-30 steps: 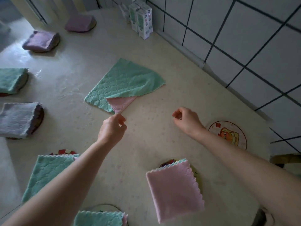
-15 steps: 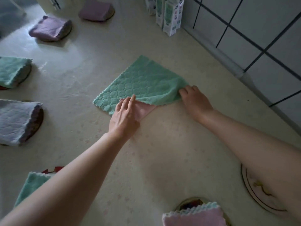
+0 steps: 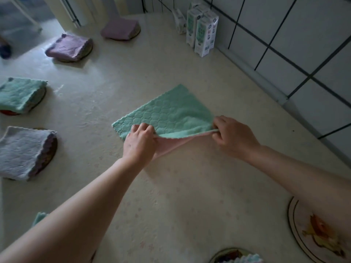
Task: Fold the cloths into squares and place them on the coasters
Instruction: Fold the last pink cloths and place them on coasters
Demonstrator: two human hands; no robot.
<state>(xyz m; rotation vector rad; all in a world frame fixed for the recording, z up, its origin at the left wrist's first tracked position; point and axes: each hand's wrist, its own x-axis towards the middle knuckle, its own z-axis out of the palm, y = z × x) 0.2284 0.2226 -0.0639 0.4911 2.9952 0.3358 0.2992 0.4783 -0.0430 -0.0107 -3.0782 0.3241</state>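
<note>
A green cloth (image 3: 171, 114) with a pink underside lies in the middle of the cream counter. My left hand (image 3: 139, 143) pinches its near edge at the left, and my right hand (image 3: 232, 134) pinches the same edge at the right corner. That edge is lifted a little, and the pink side shows beneath it. A bare round coaster (image 3: 321, 236) with an orange picture lies at the lower right, partly under my right forearm.
Folded cloths rest on coasters along the left: two purple (image 3: 69, 47) (image 3: 119, 29), one green (image 3: 18, 94), one grey (image 3: 20, 150). Another cloth on a coaster (image 3: 237, 258) peeks in at the bottom edge. White cartons (image 3: 202, 33) stand by the tiled wall (image 3: 296, 44).
Both hands reached forward onto the green cloth and now pinch its near edge, lifting it. The view has moved closer to the cloth.
</note>
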